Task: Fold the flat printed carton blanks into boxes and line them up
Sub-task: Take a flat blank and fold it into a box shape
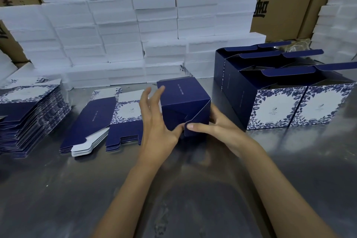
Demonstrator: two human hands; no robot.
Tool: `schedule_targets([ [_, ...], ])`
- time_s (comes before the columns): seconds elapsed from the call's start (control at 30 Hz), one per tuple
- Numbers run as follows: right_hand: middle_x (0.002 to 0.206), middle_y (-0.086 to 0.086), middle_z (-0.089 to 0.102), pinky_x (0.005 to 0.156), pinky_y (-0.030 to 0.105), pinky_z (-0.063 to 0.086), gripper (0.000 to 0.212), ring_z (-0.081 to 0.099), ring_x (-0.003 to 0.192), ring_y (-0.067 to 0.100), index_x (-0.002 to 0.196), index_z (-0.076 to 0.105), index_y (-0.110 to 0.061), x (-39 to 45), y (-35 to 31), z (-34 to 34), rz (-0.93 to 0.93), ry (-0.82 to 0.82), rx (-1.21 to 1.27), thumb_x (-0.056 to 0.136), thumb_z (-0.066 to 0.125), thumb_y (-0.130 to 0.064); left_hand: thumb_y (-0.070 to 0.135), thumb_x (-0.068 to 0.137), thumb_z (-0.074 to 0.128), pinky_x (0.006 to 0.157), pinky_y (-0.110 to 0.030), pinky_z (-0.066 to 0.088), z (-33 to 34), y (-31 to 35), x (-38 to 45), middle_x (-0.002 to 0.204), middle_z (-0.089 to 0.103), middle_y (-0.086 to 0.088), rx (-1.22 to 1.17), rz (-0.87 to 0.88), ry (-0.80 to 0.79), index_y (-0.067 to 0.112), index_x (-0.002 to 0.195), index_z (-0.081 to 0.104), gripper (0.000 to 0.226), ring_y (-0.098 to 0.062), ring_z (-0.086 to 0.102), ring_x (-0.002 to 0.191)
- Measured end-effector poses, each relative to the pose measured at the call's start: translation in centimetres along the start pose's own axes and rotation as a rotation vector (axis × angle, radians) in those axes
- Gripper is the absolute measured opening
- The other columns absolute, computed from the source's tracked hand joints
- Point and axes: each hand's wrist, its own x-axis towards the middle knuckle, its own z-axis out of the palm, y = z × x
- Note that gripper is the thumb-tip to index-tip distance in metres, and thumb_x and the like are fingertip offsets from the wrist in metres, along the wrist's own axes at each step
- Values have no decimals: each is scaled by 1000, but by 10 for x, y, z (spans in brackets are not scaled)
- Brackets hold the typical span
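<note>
The box [183, 106] sat mid-desk [58, 189], bottom flaps facing the person. The left hand [154, 120] steadied its side, fingers straight; the right hand [218, 127] pinched a flap. Light, stiff card, easily creased: best held by the walls.

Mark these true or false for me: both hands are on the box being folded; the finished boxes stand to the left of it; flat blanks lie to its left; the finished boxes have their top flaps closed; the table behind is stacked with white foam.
1. Both hands, the left hand and the right hand, are on the navy box. True.
2. The finished boxes stand to the left of it. False: they stand to its right.
3. Flat blanks lie to its left. True; a taller blank stack lies further left.
4. The finished boxes have closed tops. False: their top flaps stand open.
5. White foam blocks are stacked behind. True.
</note>
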Motion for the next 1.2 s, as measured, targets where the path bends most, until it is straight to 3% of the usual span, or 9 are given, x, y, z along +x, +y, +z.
schedule_targets([
  [0.07, 133, -17, 62, 106, 35, 50, 85, 59, 125, 8, 142, 43, -44, 2, 3, 6, 5, 92, -38, 71, 89, -43, 8, 73, 87, 101, -7, 40, 1, -4, -1, 156, 17, 4, -38, -84, -32, 41, 150, 21, 108, -17, 32, 145],
  [0.17, 125, -19, 65, 99, 31, 54, 72, 62, 115, 1, 139, 47, -38, 6, 9, 14, -44, 214, -64, 78, 85, -38, 9, 76, 85, 106, -33, 47, 1, -8, -1, 155, 30, 5, -39, -193, -99, 38, 153, 18, 106, -16, 40, 139],
  [0.23, 118, -22, 67, 95, 27, 56, 64, 64, 106, -5, 135, 51, -36, 8, 12, 18, -72, 278, -83, 80, 84, -38, 11, 78, 84, 105, -41, 49, 2, -10, -2, 155, 35, 5, -44, -232, -137, 43, 153, 13, 109, -16, 42, 139],
  [0.37, 109, -24, 67, 80, 18, 53, 55, 63, 98, -7, 128, 54, -38, 11, 15, 22, -71, 392, -153, 81, 81, -45, 9, 80, 81, 99, -37, 54, 3, -11, -3, 152, 38, 4, -34, -241, -168, 54, 149, 6, 111, -20, 50, 132],
  [0.5, 95, -32, 62, 60, 4, 46, 49, 59, 83, -20, 121, 52, -44, 11, 16, 26, -75, 488, -164, 81, 81, -47, 9, 81, 81, 97, -36, 55, 5, -8, -5, 149, 39, 4, -21, -247, -165, 57, 147, 5, 111, -18, 50, 130],
  [0.77, 88, -31, 58, 66, 15, 43, 51, 57, 81, -6, 126, 55, -38, 8, 15, 32, -86, 597, -216, 83, 77, -51, 8, 81, 80, 100, -45, 53, 8, -6, -5, 146, 41, 3, -45, -271, -170, 54, 149, 5, 111, -19, 49, 130],
  [0.9, 94, -22, 62, 75, 25, 45, 51, 59, 89, 6, 128, 55, -35, 7, 14, 32, -88, 606, -235, 84, 76, -51, 7, 81, 79, 100, -43, 53, 8, -4, -5, 144, 43, 4, -53, -274, -174, 48, 152, 7, 109, -19, 51, 128],
  [1.1, 101, -20, 61, 79, 26, 47, 52, 57, 90, 6, 131, 55, -32, 6, 13, 34, -98, 634, -238, 85, 75, -49, 6, 81, 77, 100, -41, 53, 9, -2, -6, 143, 43, 4, -63, -273, -176, 47, 153, 7, 108, -16, 50, 128],
  [1.2, 101, -25, 66, 81, 23, 54, 48, 64, 90, -4, 125, 57, -37, 5, 10, 29, -91, 523, -158, 83, 79, -45, 5, 82, 73, 97, -34, 54, 7, -2, -5, 145, 41, 6, -70, -264, -180, 45, 154, 8, 105, -15, 49, 129],
])
